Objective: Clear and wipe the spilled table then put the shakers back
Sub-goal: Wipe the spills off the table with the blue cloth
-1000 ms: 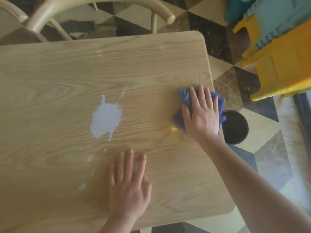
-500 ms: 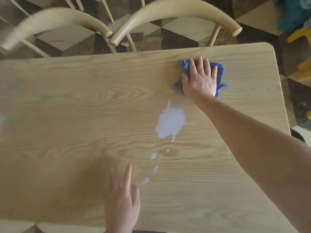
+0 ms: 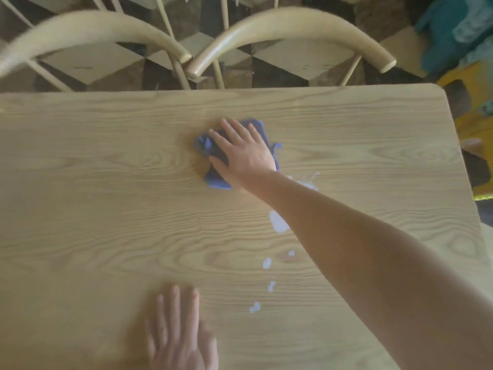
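Crumpled blue cloth (image 3: pixel 210 148) under flat right hand (image 3: pixel 244 153) on wood-grain table (image 3: pixel 106 209).

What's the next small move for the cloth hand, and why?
Probably drag the blue cloth back toward the body and rightward onto the white spill. The right hand presses it flat on dry wood beyond the puddle, which lies unwiped, with droplets trailing nearer; the left hand braces the table.
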Demonstrator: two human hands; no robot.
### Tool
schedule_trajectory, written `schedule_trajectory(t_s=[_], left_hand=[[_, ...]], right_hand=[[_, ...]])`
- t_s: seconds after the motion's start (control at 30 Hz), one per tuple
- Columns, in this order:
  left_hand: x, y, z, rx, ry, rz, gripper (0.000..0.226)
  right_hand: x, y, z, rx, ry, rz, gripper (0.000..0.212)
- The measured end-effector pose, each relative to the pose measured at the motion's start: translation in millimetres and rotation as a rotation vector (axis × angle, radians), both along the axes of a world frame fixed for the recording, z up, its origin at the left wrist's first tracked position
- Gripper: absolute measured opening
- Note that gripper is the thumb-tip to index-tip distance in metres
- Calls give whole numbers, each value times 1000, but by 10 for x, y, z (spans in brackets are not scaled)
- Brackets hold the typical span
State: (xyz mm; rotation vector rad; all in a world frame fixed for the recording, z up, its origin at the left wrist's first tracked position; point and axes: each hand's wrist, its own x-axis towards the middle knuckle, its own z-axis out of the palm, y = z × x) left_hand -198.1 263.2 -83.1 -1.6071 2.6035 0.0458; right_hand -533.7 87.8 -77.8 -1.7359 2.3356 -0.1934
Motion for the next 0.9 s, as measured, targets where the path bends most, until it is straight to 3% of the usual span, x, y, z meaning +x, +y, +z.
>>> schedule_trajectory(t_s=[0.17, 0.3, 0.4, 0.5, 0.7, 0.9], left_hand=[[23, -3, -29, -28, 8, -11, 71], [12, 3, -30, -20, 67, -10, 70], [5, -7, 5, 36, 118, -2, 69], [-5, 1, 46, 118, 135, -3, 71], [-4, -10, 85, 201, 68, 7, 72], [-9, 6, 119, 197, 5, 13, 71]], right_hand=[[-1047, 140, 20, -35, 18, -427, 66], [-1925, 934, 69, -42, 60, -742, 65], [-2071, 1402, 54, -21, 50, -825, 65], [-1918, 1430, 25, -39, 80, -778, 64], [-1146, 1616, -66, -64, 99, -488, 60], [260, 2752, 45, -37, -19, -630, 62]])
